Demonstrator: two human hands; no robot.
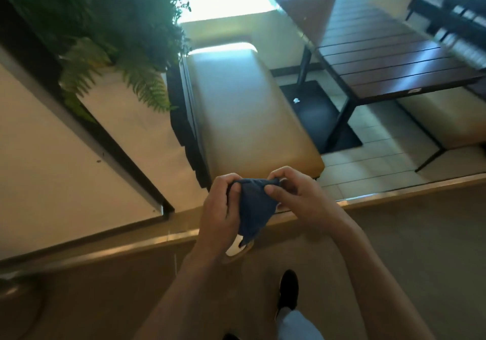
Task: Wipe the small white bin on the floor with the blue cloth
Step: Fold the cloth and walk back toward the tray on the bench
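A dark blue cloth (253,208) hangs between my two hands in the middle of the view. My left hand (219,208) pinches its upper left edge, and my right hand (294,195) pinches the upper right edge. Below the cloth, a small white rounded thing (234,247) shows on the floor, mostly hidden by the cloth and my left wrist; I cannot tell whether it is the bin.
A tan bench seat (244,108) runs ahead beside a slatted dark wooden table (389,50). A planter with green ferns (118,37) stands at the left. A metal floor strip (131,245) crosses the view. My black shoe (288,289) is below.
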